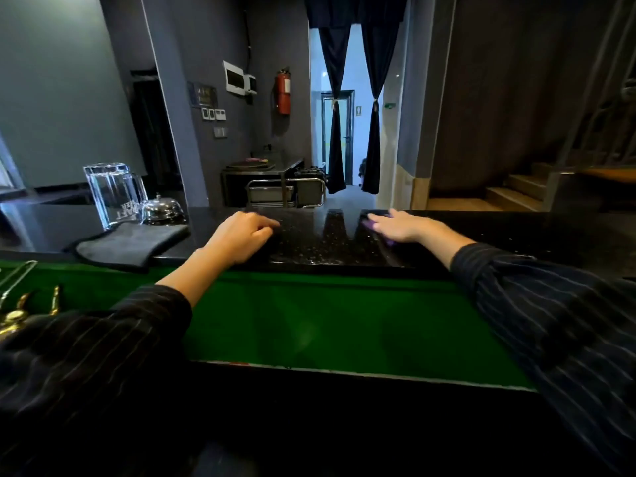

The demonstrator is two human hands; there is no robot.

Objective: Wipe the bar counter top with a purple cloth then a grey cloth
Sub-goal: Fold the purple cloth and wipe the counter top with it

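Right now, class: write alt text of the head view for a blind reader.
The right hand presses a purple cloth on the black bar counter; the left hand rests nearby, a grey cloth to its left.

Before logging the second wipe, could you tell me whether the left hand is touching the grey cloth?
Apart: the head view shows bare counter top between the left hand and the grey cloth.

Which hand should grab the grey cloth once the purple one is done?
Left. The grey cloth lies on the bar counter nearer the left hand, which holds nothing. The right hand presses the purple cloth, farther away.
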